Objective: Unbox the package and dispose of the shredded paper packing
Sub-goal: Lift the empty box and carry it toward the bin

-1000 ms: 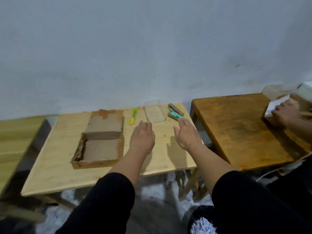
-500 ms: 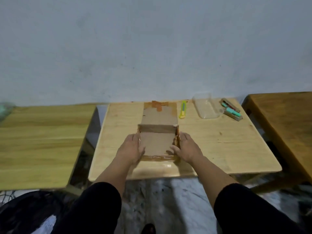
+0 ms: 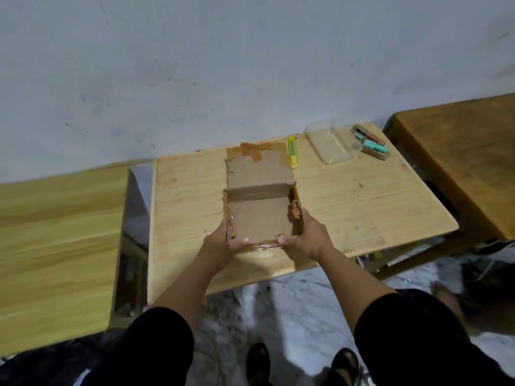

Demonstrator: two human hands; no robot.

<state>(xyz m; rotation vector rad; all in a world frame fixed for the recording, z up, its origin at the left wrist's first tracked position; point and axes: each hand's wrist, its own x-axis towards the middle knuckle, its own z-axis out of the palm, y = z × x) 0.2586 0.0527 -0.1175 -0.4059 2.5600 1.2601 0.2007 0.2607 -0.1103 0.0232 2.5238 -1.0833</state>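
An open brown cardboard box (image 3: 259, 218) with torn tape on its edges sits on the light wooden table (image 3: 348, 207). Its lid flap lies flat toward the wall, and the inside shows only bare cardboard; no shredded paper is visible. My left hand (image 3: 223, 240) grips the box's near left corner and my right hand (image 3: 306, 235) grips its near right corner, thumbs hooked over the front rim.
A yellow utility knife (image 3: 292, 152), a clear plastic container (image 3: 328, 143) and a small pack of pens (image 3: 372, 146) lie at the table's far side. A second light table (image 3: 55, 240) stands left, a darker one (image 3: 459, 162) right. A dark bag (image 3: 41, 363) sits at lower left.
My hands moved from the bare tabletop to the box and took hold of its two near corners. The view swung left, then tilted down; the other person's hands left the view.
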